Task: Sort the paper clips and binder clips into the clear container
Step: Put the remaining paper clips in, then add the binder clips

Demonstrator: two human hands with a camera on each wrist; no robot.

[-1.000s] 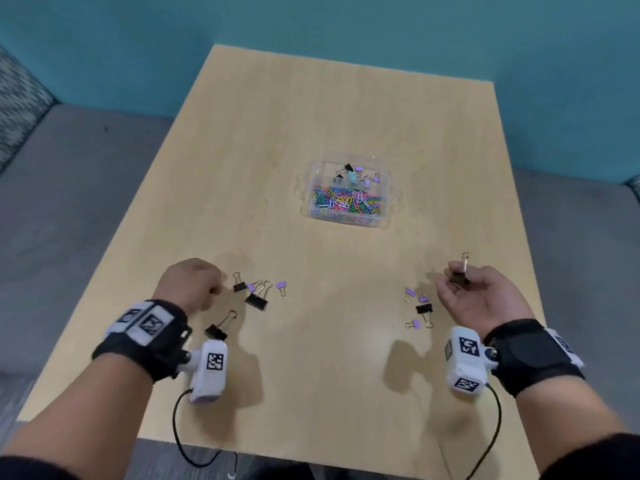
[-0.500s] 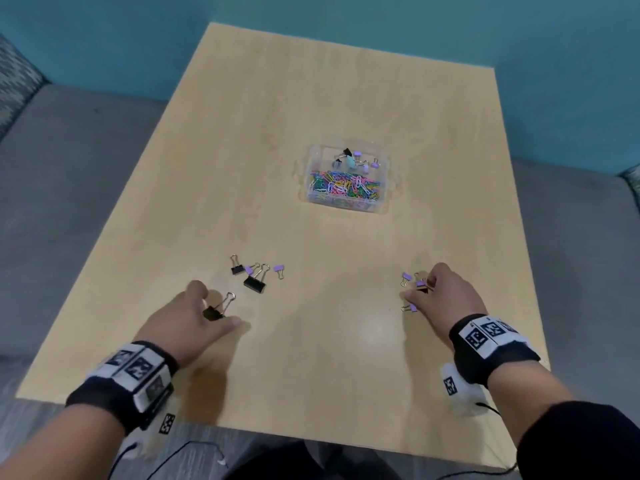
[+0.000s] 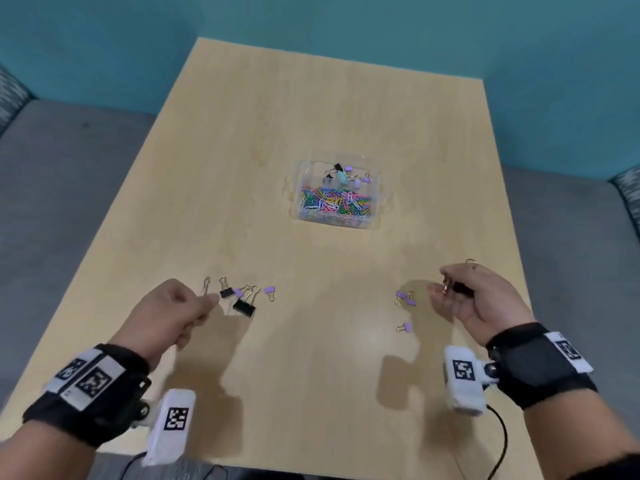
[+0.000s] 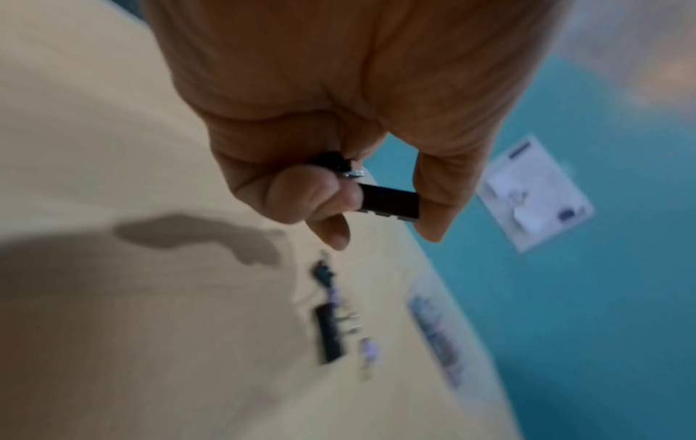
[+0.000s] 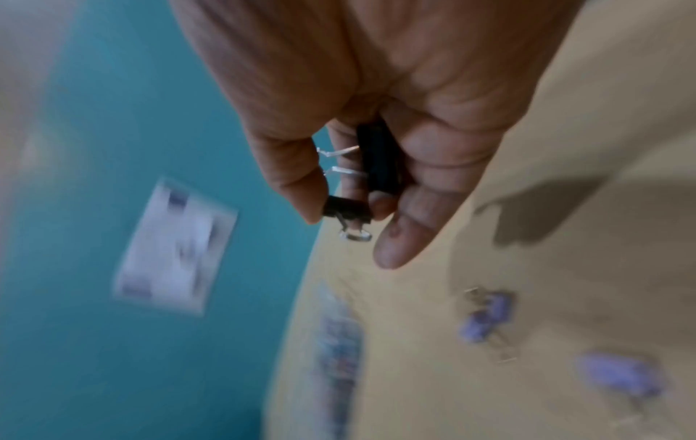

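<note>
The clear container (image 3: 375, 202) stands mid-table, with coloured paper clips (image 3: 334, 201) in its near part and a few binder clips (image 3: 343, 174) in its far part. My left hand (image 3: 173, 313) (image 4: 339, 178) is lifted off the table and grips black binder clips (image 4: 390, 201), a wire handle (image 3: 206, 285) sticking out past the fingers. Just right of it lie black and purple binder clips (image 3: 244, 306). My right hand (image 3: 464, 299) (image 5: 361, 184), palm up, holds two black binder clips (image 5: 378, 160). Three purple binder clips (image 3: 404, 299) lie on the table to its left.
The wooden table (image 3: 311, 116) is bounded by a teal wall (image 3: 346, 22) at the back and grey seating (image 3: 52, 185) on both sides. White camera units with cables hang under both wrists near the table's front edge.
Both hands were down on the table picking at clips and have now lifted. The left took the black clip from the near left; the right took a black clip from its pile.
</note>
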